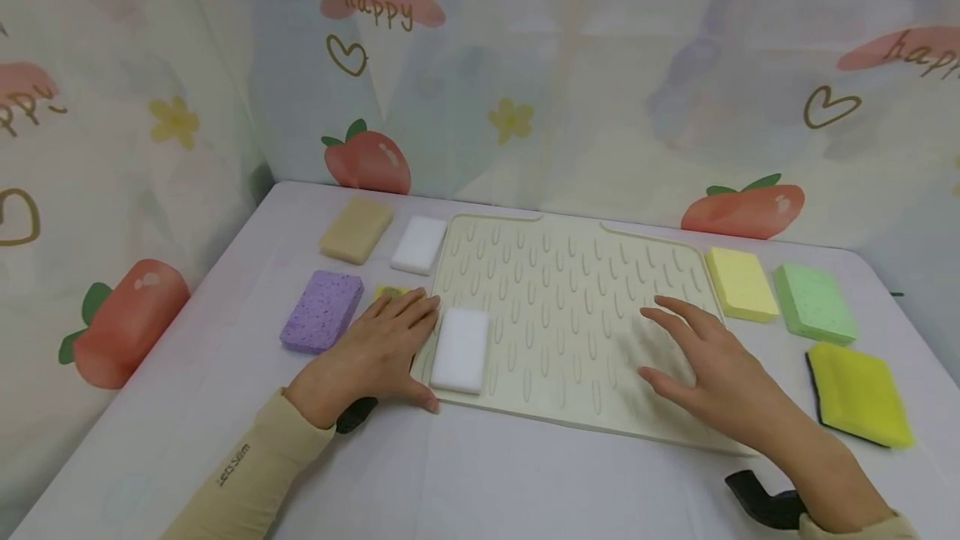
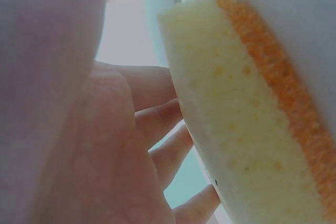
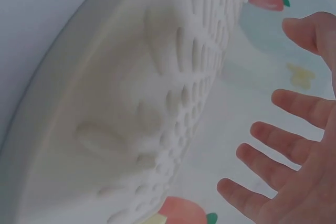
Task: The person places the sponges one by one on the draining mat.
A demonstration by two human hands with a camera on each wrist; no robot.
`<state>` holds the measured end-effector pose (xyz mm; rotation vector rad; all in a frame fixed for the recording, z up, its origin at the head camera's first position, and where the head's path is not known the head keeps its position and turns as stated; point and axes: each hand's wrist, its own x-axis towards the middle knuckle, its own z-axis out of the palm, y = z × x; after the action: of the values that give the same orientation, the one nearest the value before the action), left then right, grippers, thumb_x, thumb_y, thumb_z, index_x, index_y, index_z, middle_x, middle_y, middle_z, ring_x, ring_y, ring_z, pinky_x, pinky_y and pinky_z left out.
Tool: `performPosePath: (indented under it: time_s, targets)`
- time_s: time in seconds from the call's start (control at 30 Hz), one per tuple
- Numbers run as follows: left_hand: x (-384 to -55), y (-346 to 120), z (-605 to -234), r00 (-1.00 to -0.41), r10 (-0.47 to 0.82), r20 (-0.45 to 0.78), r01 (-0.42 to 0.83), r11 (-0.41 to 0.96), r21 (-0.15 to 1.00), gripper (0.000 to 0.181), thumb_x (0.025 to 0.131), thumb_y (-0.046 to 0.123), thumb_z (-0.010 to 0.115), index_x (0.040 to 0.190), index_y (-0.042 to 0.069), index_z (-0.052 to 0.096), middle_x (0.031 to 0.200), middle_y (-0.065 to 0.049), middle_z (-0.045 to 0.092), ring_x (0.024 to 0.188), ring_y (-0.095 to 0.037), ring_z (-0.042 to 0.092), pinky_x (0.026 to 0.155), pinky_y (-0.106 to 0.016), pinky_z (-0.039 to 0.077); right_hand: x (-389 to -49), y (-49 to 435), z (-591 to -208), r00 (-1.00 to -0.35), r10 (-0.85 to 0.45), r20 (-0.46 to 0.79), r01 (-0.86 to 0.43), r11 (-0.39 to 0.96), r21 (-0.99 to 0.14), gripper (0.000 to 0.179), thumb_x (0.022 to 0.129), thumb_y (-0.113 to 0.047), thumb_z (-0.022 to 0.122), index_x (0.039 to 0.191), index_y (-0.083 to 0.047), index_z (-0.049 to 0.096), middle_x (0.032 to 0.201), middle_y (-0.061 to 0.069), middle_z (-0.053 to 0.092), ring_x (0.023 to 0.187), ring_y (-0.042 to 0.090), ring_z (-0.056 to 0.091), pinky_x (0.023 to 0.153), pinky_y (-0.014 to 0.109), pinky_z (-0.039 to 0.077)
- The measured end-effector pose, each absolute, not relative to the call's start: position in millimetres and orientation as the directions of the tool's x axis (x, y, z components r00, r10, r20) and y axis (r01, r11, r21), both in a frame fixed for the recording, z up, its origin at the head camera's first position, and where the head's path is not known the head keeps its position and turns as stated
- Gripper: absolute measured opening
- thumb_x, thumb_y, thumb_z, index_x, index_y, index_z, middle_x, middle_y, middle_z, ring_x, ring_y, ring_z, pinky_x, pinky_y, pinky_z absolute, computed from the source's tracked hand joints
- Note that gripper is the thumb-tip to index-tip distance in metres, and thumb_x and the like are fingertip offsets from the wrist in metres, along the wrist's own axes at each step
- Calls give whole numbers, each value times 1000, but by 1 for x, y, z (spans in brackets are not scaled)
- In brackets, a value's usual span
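My left hand (image 1: 375, 348) reaches over the left edge of a cream draining mat (image 1: 555, 407), palm down with fingers extended. Under its fingers is a yellow sponge (image 1: 387, 291), mostly hidden from above. In the left wrist view the sponge (image 2: 220, 93) shows a pale yellow body with an orange layer, and the fingertips come right to its edge. Beside the thumb, a white sponge (image 1: 460, 350) lies on the mat's lower left. Over the mat's right part hovers my right hand (image 1: 708, 373), fingers spread and nothing in them; the right wrist view shows it beside the mat's ridges.
Left of the mat lie a tan sponge (image 1: 356, 230), another white sponge (image 1: 418, 245) and a purple sponge (image 1: 322, 312). To its right are a yellow sponge (image 1: 741, 283), a green sponge (image 1: 814, 302) and a bright yellow sponge (image 1: 861, 394) with a dark underside. A printed curtain (image 1: 600, 107) hangs behind.
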<state>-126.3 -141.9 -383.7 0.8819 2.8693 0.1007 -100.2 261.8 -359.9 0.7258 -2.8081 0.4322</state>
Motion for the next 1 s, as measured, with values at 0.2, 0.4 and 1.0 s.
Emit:
performPosePath:
  time_s: [0.2, 0.4, 1.0]
  targets:
    - [-127, -141, -384, -825, 549, -137, 536, 836, 120, 119, 65, 74, 74, 152, 1, 37, 163, -10, 30, 153, -32, 19, 122, -56, 20, -97, 279, -363, -877, -403, 262, -461, 859, -223, 71, 77, -25, 83, 139, -13, 50, 143, 17, 46, 125, 41, 45, 90, 63, 44]
    - [-128, -140, -383, -828, 542, -145, 527, 840, 131, 120, 65, 74, 75, 152, 1, 36, 163, -10, 28, 154, -31, 17, 122, -55, 19, -95, 294, -367, -876, -389, 285, -453, 867, -209, 71, 76, -24, 84, 137, -11, 51, 141, 19, 47, 124, 42, 44, 87, 62, 44]
    - [-127, -139, -382, -830, 534, -161, 522, 846, 115, 120, 66, 74, 74, 153, 1, 35, 163, -10, 27, 154, -31, 16, 123, -54, 18, -89, 339, -376, -913, -301, 275, -366, 902, -228, 68, 81, -23, 81, 138, -5, 48, 143, 24, 43, 122, 47, 40, 106, 62, 33]
